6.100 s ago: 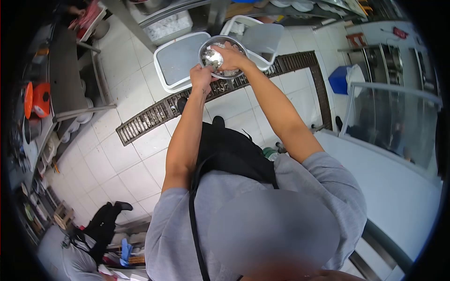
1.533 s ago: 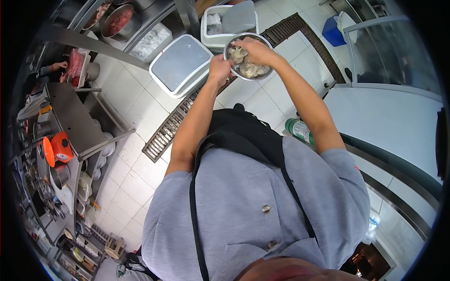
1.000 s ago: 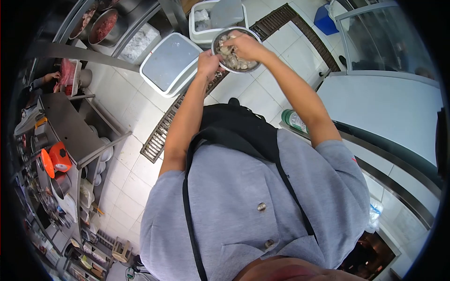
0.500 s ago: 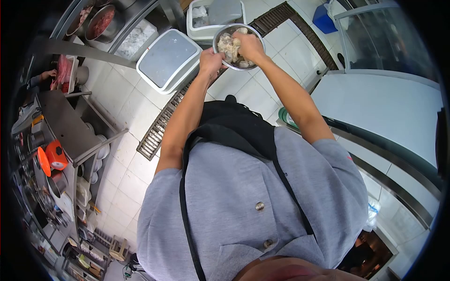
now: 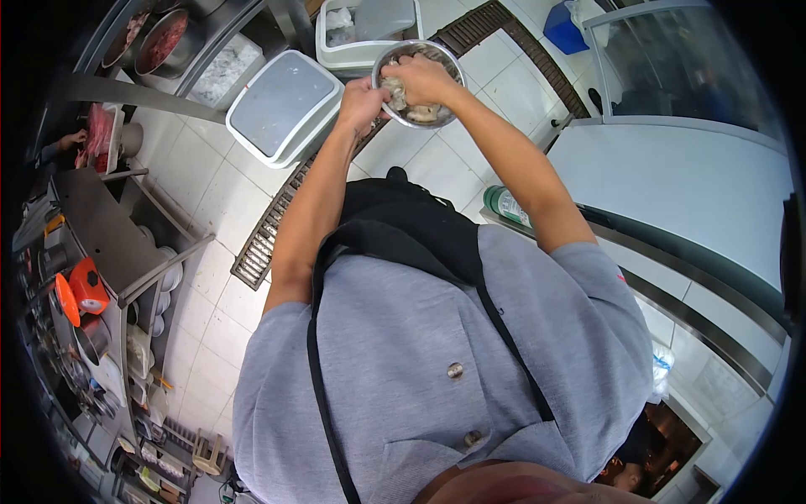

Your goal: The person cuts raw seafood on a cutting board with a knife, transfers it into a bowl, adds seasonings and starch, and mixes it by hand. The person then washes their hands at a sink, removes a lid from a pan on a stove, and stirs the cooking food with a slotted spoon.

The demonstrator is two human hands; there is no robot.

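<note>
A round metal bowl is held out in front of me above the tiled floor. Pale, wet-looking pieces of food, perhaps raw meat, lie in it. My left hand grips the bowl's near-left rim, thumb towards the inside. Reaching into the bowl from the right, my right hand has its fingers curled over the pale pieces at the left side. Those fingers partly hide what they hold.
A white bin with a grey lid stands left of the bowl, another bin behind it. A floor drain grate runs below. Right is a white chest; left, a steel table. Another person's hand is near red meat.
My right hand has shifted to the left inside the bowl and now covers more of the pale pieces. My left hand keeps its hold on the rim. The whole view has shifted slightly.
</note>
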